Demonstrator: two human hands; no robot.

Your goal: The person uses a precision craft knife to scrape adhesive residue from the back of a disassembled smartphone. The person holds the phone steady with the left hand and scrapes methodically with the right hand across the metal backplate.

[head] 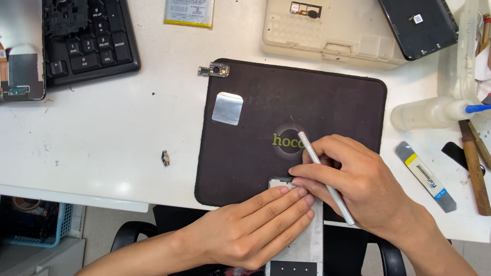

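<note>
Your left hand lies flat, fingers together, pressing the phone frame at the near edge of the black work mat on the white bench. Your right hand is clamped on thin metal tweezers, probably, tips near the frame's top corner.
</note>
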